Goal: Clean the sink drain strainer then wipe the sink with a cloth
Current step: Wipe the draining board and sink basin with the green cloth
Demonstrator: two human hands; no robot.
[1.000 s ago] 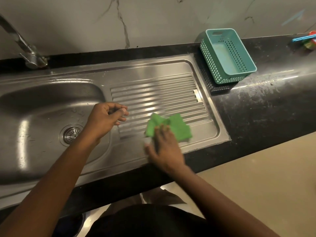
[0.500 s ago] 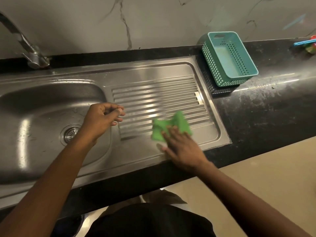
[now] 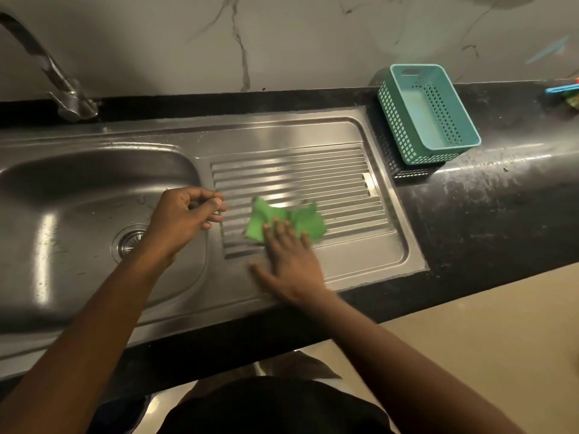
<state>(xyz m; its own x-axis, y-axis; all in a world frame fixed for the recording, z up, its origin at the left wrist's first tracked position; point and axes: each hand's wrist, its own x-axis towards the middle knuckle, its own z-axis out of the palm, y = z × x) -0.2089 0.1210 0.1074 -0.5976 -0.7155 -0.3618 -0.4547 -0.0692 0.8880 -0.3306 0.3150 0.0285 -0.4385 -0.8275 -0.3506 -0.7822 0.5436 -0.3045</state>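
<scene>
A crumpled green cloth (image 3: 302,218) lies on the ribbed drainboard (image 3: 297,170) of the steel sink. My right hand (image 3: 289,266) presses down on the cloth's near edge with flat, spread fingers; it is motion-blurred. My left hand (image 3: 181,220) hovers over the ridge between the basin (image 3: 62,214) and the drainboard, its fingers curled in, with nothing visible in them. The round metal drain strainer (image 3: 128,241) sits in the basin floor, partly hidden behind my left wrist.
A teal plastic basket (image 3: 429,114) stands on the black counter (image 3: 485,214) right of the drainboard. The tap (image 3: 69,95) rises at the back left. Small coloured items (image 3: 564,93) lie at the far right. A marble wall backs the counter.
My right hand slid the cloth to the right across the ridges, then back to the left. My left hand has stayed curled in about the same place.
</scene>
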